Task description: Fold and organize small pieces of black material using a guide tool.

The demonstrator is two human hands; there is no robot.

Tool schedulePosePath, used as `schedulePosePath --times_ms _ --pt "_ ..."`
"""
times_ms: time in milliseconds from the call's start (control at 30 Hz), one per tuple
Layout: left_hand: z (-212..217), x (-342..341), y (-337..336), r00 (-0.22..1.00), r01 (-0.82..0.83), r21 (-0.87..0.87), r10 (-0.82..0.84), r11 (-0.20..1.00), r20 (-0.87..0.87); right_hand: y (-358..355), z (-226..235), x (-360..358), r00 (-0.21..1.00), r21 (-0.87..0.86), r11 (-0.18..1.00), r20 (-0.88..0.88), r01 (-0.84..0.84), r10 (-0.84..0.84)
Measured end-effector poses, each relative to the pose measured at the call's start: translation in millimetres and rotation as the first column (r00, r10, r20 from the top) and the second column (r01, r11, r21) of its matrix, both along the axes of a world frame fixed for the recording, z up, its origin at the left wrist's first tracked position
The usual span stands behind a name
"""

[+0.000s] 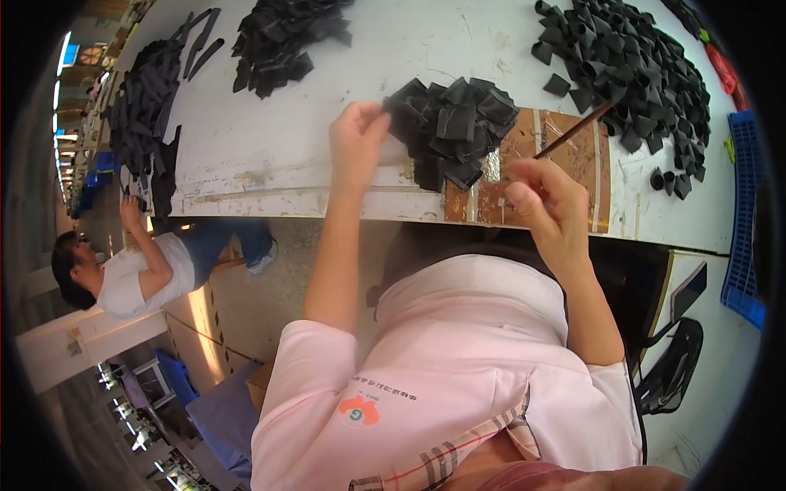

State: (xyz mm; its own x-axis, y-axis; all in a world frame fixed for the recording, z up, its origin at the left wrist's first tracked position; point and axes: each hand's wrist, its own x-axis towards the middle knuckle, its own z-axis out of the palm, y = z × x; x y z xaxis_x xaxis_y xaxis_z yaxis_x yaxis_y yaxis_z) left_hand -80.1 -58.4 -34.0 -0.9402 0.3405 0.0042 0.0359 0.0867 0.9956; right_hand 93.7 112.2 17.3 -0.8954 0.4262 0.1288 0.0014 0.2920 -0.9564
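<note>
My left hand point(358, 143) is at the left edge of a heap of flat black fabric pieces point(454, 123). Its thumb and forefinger close on a slightly blurred black piece point(395, 105) at that edge. On the right, my right hand point(558, 209) hovers over the near edge of a brown board point(577, 159), fingers curled and thumb apart from the forefinger, with nothing visible between them. A thin dark brown stick point(577, 129) slants from just above these fingers toward the far right pile; whether the hand touches it is unclear. The heap partly covers the board.
Black rolled pieces point(626, 69) spread across the white table point(385, 49) at far right. Another black heap point(282, 41) and long black strips point(147, 98) lie left. A blue crate point(741, 221) stands right. Another person point(139, 270) works at the table's left end.
</note>
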Motion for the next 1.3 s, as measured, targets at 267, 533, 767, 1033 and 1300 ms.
schedulePosePath --times_ms 267,533,767,1033,1300 --pt "43.6 80.0 55.7 0.981 0.041 0.331 -0.101 0.943 0.167 -4.1 2.9 -11.2 0.983 0.390 0.909 -0.162 0.146 -0.089" --pt "53.4 86.4 61.6 0.939 0.052 0.295 -0.147 0.954 0.311 4.5 -4.4 -4.5 0.945 0.666 0.705 -0.328 0.244 -0.018" --pt "56.8 86.1 60.4 0.894 0.141 0.239 -0.227 0.961 0.387 6.3 -3.9 2.2 0.963 0.787 0.590 -0.264 0.178 0.061" --pt "61.2 95.5 63.5 0.947 0.253 0.231 -0.289 0.940 0.138 11.7 12.5 10.2 0.978 0.329 0.933 -0.192 0.145 -0.084" --pt "60.6 119.5 78.1 0.818 0.050 -0.066 -0.079 0.997 -0.569 8.7 17.1 5.7 0.940 0.451 0.859 -0.330 0.241 -0.091"
